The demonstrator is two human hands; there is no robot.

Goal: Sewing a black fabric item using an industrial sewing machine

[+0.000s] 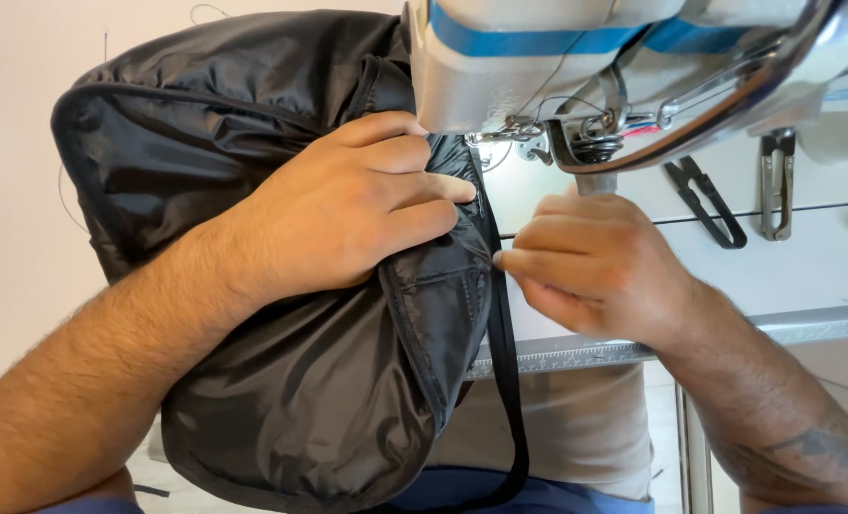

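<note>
Scene was bright and evenly lit, soft daylight quality, no hard shadows. A small lamp under the machine head (538, 57) threw a hot white patch on the table (805, 257) beside the needle. The black fabric (253, 114) showed dull sheen along its folds. Focus was sharp centrally; the forearms softened slightly at the bottom corners. Wide-angle bending was visible in the machine head.

Bare forearms, tattooed right forearm (824, 447)

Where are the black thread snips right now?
In the head view, the black thread snips lie on the white machine table at upper right, beyond the right hand, beside silver metal tweezers.
</note>
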